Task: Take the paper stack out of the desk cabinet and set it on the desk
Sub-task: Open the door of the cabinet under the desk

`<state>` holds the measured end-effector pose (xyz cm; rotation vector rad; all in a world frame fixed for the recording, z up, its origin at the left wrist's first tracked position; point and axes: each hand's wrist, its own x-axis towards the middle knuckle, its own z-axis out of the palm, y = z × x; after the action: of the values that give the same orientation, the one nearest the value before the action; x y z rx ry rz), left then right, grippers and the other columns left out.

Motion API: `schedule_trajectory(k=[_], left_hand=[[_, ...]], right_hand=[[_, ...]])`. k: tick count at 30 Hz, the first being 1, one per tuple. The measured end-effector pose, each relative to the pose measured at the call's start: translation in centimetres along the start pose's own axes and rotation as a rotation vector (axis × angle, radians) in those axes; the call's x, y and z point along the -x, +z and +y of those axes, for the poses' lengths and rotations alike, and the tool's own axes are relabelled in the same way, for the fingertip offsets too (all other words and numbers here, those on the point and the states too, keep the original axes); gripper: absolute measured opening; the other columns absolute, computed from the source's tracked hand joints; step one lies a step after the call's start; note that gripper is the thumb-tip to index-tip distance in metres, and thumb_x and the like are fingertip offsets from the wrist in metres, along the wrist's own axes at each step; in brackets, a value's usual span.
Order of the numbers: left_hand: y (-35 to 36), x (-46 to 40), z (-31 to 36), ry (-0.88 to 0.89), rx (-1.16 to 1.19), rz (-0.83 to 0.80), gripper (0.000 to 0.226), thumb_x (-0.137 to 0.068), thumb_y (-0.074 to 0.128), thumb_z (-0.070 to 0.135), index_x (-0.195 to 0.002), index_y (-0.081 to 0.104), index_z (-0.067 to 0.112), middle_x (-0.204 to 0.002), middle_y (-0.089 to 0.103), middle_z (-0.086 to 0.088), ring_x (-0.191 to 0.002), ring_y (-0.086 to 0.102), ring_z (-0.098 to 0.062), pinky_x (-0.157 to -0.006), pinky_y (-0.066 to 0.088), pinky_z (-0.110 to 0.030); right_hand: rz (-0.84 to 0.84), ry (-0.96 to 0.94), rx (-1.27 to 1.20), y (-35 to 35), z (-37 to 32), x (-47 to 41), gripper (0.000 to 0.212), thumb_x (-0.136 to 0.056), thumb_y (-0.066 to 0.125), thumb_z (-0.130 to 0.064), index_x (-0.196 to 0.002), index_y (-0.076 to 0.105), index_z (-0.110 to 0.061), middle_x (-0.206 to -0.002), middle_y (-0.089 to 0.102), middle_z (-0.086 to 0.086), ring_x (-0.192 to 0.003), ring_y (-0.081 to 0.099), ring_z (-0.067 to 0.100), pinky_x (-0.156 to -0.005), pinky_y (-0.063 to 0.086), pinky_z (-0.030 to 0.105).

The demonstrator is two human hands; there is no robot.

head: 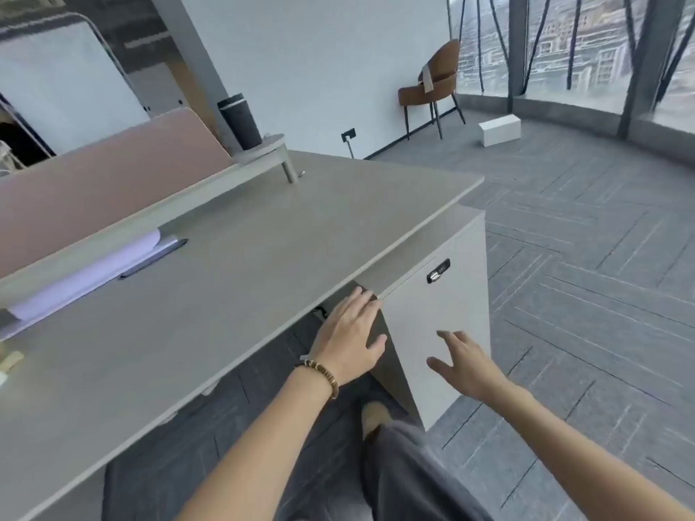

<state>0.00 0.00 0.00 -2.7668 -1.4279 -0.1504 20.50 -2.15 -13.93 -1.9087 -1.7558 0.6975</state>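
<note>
A white desk cabinet [447, 314] stands under the right end of the grey desk [233, 257]; its door carries a small black lock [438, 271] near the top. The door looks closed or barely ajar, and no paper stack shows inside. My left hand [351, 340], with a bead bracelet on the wrist, rests with spread fingers against the door's upper left corner just below the desk edge. My right hand [464, 364] hovers open in front of the door's lower part, holding nothing.
On the desk lie white sheets [86, 274] and a dark flat item [154, 257] under a raised shelf [259, 154] that bears a black cup [240, 120]. A pink divider [105, 186] backs the desk. A brown chair [432, 88] and white box [500, 129] stand on the carpet.
</note>
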Motion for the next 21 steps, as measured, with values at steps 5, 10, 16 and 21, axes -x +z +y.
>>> schedule_trajectory(k=[5,10,16,21], left_hand=[[3.4,-4.5,-1.6,0.003,-0.02,-0.034,0.064,-0.093,0.058,0.035,-0.15,0.032,0.021,-0.165,0.004,-0.012,-0.153,0.004,-0.026,-0.122,0.014,-0.039],[6.6,-8.6,-3.2,0.095,-0.172,-0.075,0.082,-0.091,0.061,0.032,-0.157,0.015,0.019,-0.164,-0.009,-0.02,-0.153,-0.005,-0.033,-0.124,0.0,-0.04],[9.0,-11.5,-4.9,0.159,-0.303,-0.072,0.105,-0.078,0.076,0.041,-0.157,0.008,0.029,-0.165,-0.002,-0.018,-0.151,-0.002,-0.039,-0.123,0.003,-0.046],[8.5,-13.6,-4.7,0.226,-0.35,-0.122,0.115,-0.072,0.082,0.04,-0.157,0.005,0.03,-0.165,-0.007,-0.015,-0.151,-0.005,-0.042,-0.122,0.012,-0.049]], right_hand=[[-0.06,0.085,-0.086,4.6,1.4,-3.2,0.075,-0.092,0.054,-0.047,-0.151,0.023,-0.013,-0.146,0.04,0.014,-0.128,0.048,0.033,-0.102,0.042,0.042],[-0.052,0.172,-0.253,7.7,2.4,-6.3,0.095,-0.077,0.063,-0.059,-0.152,0.021,-0.02,-0.15,0.036,0.008,-0.133,0.044,0.034,-0.107,0.04,0.045],[0.073,0.187,-0.393,10.6,3.2,-8.7,0.113,-0.07,0.074,-0.057,-0.155,0.006,-0.023,-0.156,0.023,0.009,-0.139,0.035,0.032,-0.109,0.039,0.048],[0.167,0.217,-0.437,12.7,2.1,-10.2,0.119,-0.064,0.074,-0.061,-0.152,0.003,-0.024,-0.155,0.018,0.009,-0.141,0.03,0.03,-0.111,0.035,0.049]])
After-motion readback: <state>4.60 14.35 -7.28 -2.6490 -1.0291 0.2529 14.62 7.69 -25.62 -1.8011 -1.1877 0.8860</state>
